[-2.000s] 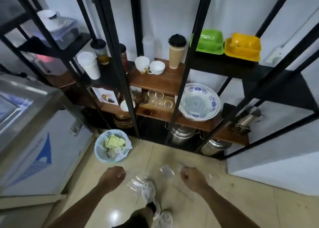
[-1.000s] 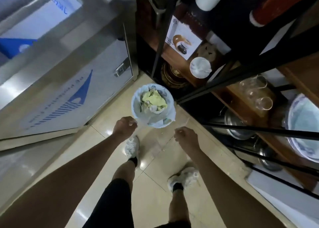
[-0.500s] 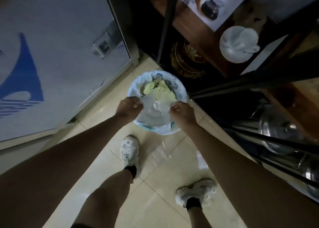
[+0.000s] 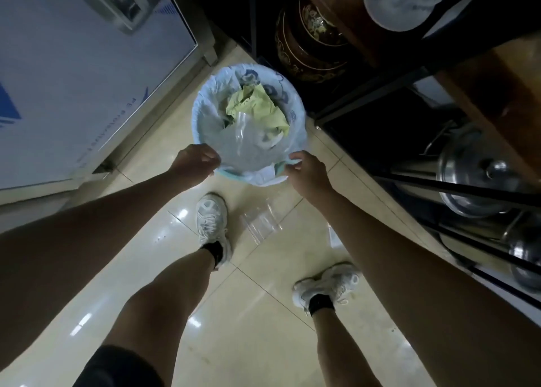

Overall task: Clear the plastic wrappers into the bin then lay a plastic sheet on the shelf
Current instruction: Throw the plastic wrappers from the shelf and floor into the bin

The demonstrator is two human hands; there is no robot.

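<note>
Since half a second ago my hands are spreading apart to the near rim of the bin, and a clear wrapper is now lying inside it over the yellow-green paper. My left hand is curling loosely at the near-left of the rim and my right hand at the near-right; whether either is pinching the wrapper's edge or only the liner I cannot tell. On the floor tiles, between my shoes and close to the bin, another clear wrapper is waiting, and a smaller scrap is lying beside my right forearm. I judge this film to be almost weightless, limp and slippery, clinging flat to glossy tile, so I am planning to pinch a raised crease or corner rather than scoop.
</note>
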